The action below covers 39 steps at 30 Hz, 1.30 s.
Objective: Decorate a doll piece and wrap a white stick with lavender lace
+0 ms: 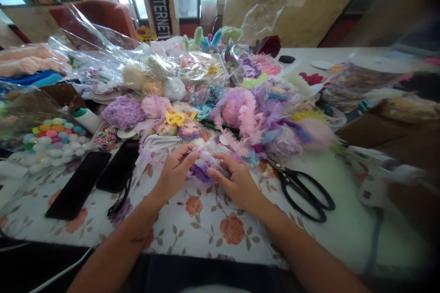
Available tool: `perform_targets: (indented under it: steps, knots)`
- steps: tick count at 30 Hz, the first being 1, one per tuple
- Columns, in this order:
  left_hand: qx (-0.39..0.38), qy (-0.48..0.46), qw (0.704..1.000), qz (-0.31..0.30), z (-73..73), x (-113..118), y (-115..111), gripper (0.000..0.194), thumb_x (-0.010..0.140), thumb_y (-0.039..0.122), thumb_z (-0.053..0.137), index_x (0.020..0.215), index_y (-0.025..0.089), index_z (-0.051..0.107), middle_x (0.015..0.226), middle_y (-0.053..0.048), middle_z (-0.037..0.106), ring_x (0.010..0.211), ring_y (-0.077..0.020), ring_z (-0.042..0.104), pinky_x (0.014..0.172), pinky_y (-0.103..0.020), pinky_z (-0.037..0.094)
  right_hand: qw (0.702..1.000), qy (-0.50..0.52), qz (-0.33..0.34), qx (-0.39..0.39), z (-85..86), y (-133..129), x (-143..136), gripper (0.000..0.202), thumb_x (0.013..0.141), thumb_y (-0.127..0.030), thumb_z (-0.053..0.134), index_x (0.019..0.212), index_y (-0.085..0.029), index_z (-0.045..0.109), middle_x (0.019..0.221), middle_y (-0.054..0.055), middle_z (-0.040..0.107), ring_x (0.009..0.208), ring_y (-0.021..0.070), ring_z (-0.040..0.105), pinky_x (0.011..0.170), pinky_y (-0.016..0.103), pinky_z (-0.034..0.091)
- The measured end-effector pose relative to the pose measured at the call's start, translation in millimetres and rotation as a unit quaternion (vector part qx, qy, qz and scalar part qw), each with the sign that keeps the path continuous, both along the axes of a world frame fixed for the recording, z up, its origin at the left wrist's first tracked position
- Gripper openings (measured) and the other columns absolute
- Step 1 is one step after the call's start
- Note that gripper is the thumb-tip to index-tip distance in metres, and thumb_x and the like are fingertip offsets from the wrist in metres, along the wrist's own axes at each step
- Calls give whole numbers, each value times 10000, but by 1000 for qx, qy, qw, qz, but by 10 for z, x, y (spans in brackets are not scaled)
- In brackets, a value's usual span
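My left hand [177, 167] is closed, thumb and fingertips together at a small pale strip [203, 145] whose kind I cannot make out. Close beside it, my right hand [235, 174] curls its thumb and fingers round the edge of a purple bundle in clear plastic [202, 171]. The bundle lies low over the flowered tablecloth [192, 219], between both hands. Just beyond the fingers sit two small painted doll heads [190, 129] with yellow trim [175, 118]. Pink fluffy yarn [247, 121] is heaped behind my right hand.
Black-handled scissors [305, 192] lie to the right, with a white glue gun [373, 174] farther out. Two black phones [78, 185] and a bag of colourful pompoms [55, 139] are at left. Purple yarn [123, 112] and plastic-wrapped craft supplies [199, 66] pile up across the back.
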<state>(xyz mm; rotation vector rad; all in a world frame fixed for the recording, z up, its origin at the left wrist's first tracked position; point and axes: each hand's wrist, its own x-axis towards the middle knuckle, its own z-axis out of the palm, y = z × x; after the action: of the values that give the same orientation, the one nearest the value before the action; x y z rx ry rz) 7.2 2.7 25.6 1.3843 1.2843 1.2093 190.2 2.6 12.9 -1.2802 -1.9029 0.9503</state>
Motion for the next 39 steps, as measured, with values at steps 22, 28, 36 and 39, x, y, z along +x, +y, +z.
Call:
perform_targets:
  steps: [22,28,36,39]
  knots:
    - [271,379,881,-81,-123,17,-22,143,843,139,478,902,167,606,869,-63,649,848,-225,519,824,-391,418,982,40,-14,186,34,12,31,118,862,-241,586,862,-172,682,719,18,687,636,142,611,632,250,480]
    - [265,373,878,-141,-107,33,-29,145,781,112,488,846,172,603,781,-45,620,803,-214,483,782,-376,403,990,117,-47,57,123,61,83,145,816,-299,625,807,-173,696,707,14,675,616,147,596,576,251,465]
    - [214,258,922,-192,-57,45,-70,149,723,59,514,795,171,581,729,-16,574,781,-175,496,767,-312,412,974,209,-81,-37,86,94,116,214,789,-389,668,830,-179,688,559,-28,528,493,107,459,453,235,346]
    - [145,180,955,-186,-52,26,-77,139,780,96,519,863,182,591,807,-21,601,805,-168,532,747,-292,426,967,231,-82,-68,44,107,103,234,792,-405,665,828,-173,669,505,-60,433,433,82,355,412,224,285]
